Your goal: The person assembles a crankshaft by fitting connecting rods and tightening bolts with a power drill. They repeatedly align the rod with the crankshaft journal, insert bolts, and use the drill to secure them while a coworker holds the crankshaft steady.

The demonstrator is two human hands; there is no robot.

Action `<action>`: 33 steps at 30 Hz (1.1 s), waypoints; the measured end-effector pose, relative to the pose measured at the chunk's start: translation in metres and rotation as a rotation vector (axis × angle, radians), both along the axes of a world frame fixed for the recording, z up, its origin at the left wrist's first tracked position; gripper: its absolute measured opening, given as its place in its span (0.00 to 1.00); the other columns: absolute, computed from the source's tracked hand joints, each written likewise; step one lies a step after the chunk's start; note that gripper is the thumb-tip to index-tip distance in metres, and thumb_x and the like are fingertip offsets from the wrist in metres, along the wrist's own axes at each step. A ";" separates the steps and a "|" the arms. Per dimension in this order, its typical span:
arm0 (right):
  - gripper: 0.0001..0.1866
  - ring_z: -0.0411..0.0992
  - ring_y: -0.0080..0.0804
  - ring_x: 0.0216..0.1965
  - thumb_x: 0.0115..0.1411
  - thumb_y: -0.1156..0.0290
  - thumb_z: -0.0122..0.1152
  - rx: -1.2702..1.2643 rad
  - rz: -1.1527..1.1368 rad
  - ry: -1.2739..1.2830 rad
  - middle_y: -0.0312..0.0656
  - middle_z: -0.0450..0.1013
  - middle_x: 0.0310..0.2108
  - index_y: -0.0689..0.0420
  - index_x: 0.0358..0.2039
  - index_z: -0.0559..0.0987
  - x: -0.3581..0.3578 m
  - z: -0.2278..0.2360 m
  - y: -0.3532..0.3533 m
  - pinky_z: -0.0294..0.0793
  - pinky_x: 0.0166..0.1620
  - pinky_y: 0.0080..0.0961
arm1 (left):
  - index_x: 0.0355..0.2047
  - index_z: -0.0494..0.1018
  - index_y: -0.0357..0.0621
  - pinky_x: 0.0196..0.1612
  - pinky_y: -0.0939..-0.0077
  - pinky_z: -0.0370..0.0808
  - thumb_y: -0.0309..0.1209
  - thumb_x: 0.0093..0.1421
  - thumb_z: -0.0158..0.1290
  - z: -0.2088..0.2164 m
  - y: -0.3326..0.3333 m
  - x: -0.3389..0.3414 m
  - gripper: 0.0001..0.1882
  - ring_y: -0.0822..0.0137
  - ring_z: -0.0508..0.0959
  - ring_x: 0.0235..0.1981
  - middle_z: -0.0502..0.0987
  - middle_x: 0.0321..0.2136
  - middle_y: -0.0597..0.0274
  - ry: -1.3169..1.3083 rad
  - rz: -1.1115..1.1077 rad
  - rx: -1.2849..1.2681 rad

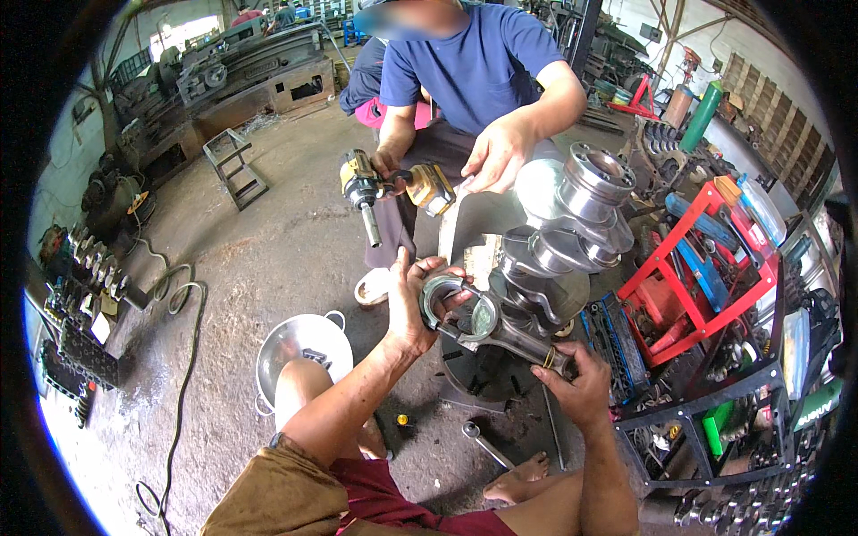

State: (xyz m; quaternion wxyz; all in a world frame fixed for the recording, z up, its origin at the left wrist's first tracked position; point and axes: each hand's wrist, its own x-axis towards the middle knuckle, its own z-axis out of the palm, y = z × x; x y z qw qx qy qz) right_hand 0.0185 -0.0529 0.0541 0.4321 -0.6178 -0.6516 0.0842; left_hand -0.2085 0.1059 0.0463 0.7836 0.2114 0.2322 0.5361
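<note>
A metal connecting rod [520, 340] lies between my two hands, its big end toward the left. My left hand [409, 311] is closed round the curved rod cap [435, 302] at that big end; whether cap and rod touch all round I cannot tell. At the small end, my right hand [583, 386] grips the rod with thumb and fingers. Just beyond it stands a shiny crankshaft [547, 248], upright, with its flange [601, 170] on top. Across from me, a person in a blue shirt [469, 67] holds a yellow and black cordless impact wrench [359, 183] with a socket pointing down.
A metal basin [268, 353] with dark parts inside sits on the floor by my left leg. A ratchet-like tool [483, 442] lies near my foot. Red tool racks [697, 277] crowd the right side. A cable [186, 357] runs along the floor at left, near a small metal frame [234, 170].
</note>
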 end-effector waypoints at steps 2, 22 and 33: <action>0.21 0.77 0.48 0.36 0.44 0.65 0.77 -0.014 0.000 0.014 0.50 0.78 0.34 0.60 0.35 0.78 -0.002 0.001 -0.001 0.75 0.40 0.36 | 0.38 0.66 0.45 0.39 0.63 0.82 0.64 0.64 0.34 -0.001 -0.001 0.000 0.32 0.52 0.79 0.38 0.76 0.35 0.48 0.002 0.006 0.015; 0.20 0.76 0.38 0.35 0.49 0.64 0.74 -0.045 -0.052 0.354 0.45 0.77 0.33 0.59 0.38 0.76 -0.040 -0.025 -0.009 0.74 0.41 0.32 | 0.61 0.58 0.43 0.59 0.51 0.68 0.67 0.61 0.37 0.038 -0.032 0.003 0.43 0.52 0.70 0.57 0.70 0.53 0.45 -0.189 -0.210 0.215; 0.26 0.68 0.34 0.53 0.66 0.52 0.53 -0.291 0.506 0.953 0.46 0.71 0.49 0.60 0.53 0.68 -0.078 -0.039 0.015 0.65 0.58 0.35 | 0.66 0.50 0.43 0.40 0.75 0.73 0.28 0.52 0.63 0.031 -0.085 -0.027 0.45 0.71 0.74 0.36 0.71 0.39 0.62 0.091 -0.069 0.414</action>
